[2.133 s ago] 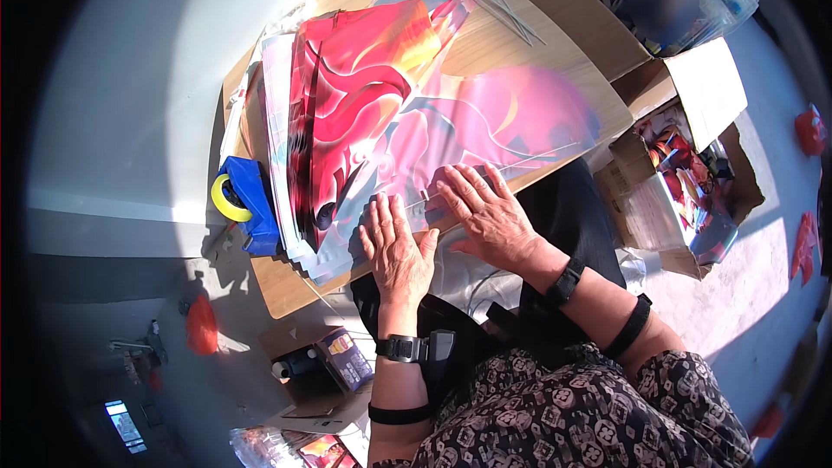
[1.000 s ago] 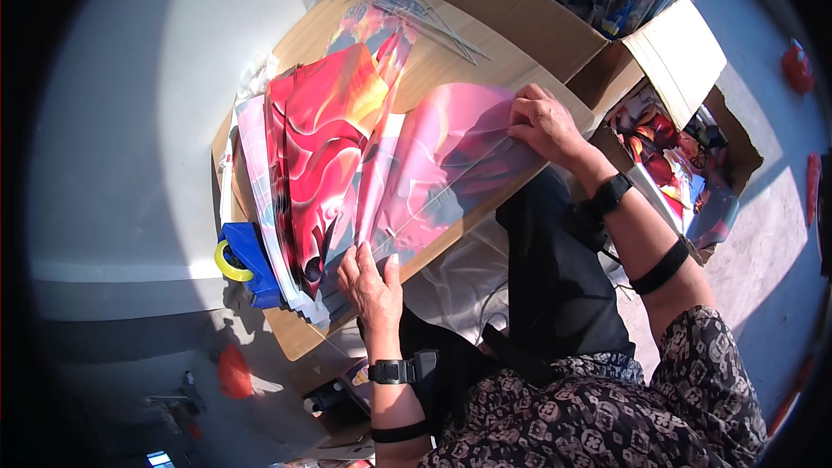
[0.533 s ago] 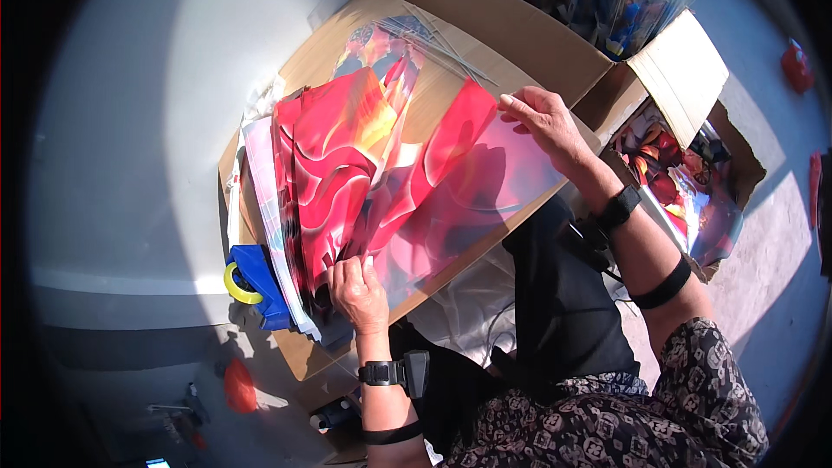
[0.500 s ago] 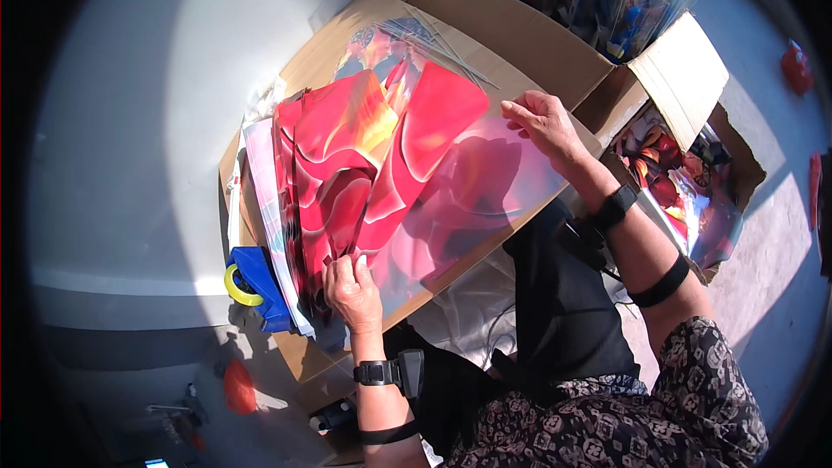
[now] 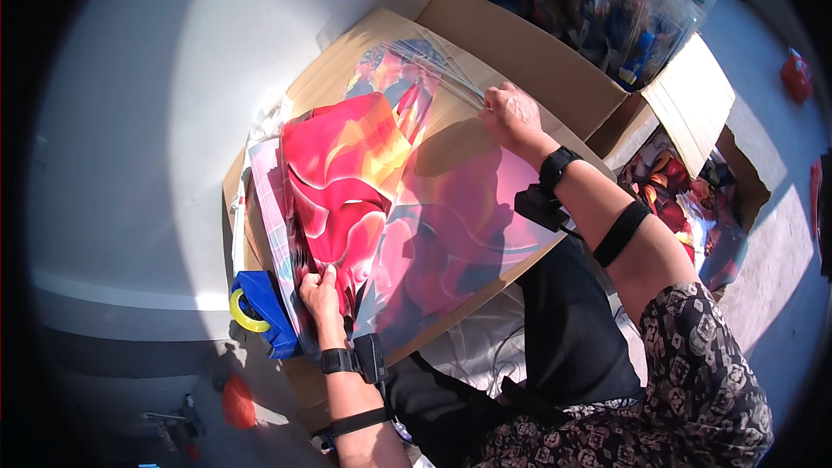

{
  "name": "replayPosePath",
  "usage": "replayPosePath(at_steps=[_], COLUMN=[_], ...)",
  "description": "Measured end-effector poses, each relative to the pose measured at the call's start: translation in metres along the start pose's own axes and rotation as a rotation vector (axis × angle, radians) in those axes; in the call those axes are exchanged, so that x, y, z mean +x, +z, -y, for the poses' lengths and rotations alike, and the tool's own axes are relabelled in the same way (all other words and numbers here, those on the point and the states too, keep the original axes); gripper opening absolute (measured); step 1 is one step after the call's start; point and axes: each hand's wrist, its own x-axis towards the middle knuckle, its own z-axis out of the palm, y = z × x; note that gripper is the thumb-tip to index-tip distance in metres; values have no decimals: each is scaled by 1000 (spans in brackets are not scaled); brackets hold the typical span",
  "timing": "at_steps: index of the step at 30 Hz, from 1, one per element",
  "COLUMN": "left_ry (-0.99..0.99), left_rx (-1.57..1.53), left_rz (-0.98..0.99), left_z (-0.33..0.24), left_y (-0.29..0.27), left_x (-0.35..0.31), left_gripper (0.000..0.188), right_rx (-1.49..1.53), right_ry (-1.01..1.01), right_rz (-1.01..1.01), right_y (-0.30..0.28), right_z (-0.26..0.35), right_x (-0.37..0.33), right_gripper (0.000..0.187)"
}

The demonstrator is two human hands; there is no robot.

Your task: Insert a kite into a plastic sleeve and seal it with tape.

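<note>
My left hand (image 5: 322, 296) is closed on the near edge of a red printed sheet (image 5: 338, 139) with yellow and orange swirls, thumb on top. That sheet lies folded over on a stack at the left side of the wooden board (image 5: 459, 140). Under and beside it, a paler pink sheet (image 5: 451, 217) spreads flat across the board. My right hand (image 5: 513, 114) has its fingers curled together at the near end of several thin pale rods (image 5: 446, 69) lying at the far side. Its fingertips are partly hidden.
A blue tape dispenser (image 5: 264, 316) with a yellow ring stands at the left. Behind the board is an open cardboard box (image 5: 520, 43), with clear-wrapped packages (image 5: 598, 9) beyond. Another carton (image 5: 741, 182) holds colourful printed pieces at the right. A wall borders the left.
My right hand has moved left and away from me to the rods' ends. The red sheet's right part has folded leftward, uncovering more pink sheet and board. My left hand has shifted slightly left.
</note>
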Motion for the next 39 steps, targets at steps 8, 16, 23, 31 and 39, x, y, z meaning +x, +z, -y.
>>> replayPosePath(at_steps=[8, 16, 23, 31, 39], left_ry=[-86, 522, 786, 676, 535], left_rx=[0, 56, 476, 856, 381], left_rz=[49, -135, -6, 183, 72], left_z=[1, -41, -109, -68, -76], left_y=[-4, 7, 33, 13, -4], left_x=[0, -49, -122, -97, -79], left_gripper=[24, 13, 28, 62, 37], right_rx=[-144, 474, 927, 1052, 1053], right_ry=[20, 283, 363, 527, 502], right_rz=[118, 192, 382, 461, 475], right_y=[11, -57, -81, -100, -98], right_z=[14, 66, 118, 107, 117], right_x=[16, -53, -187, -250, -271], right_gripper=[16, 18, 21, 20, 19])
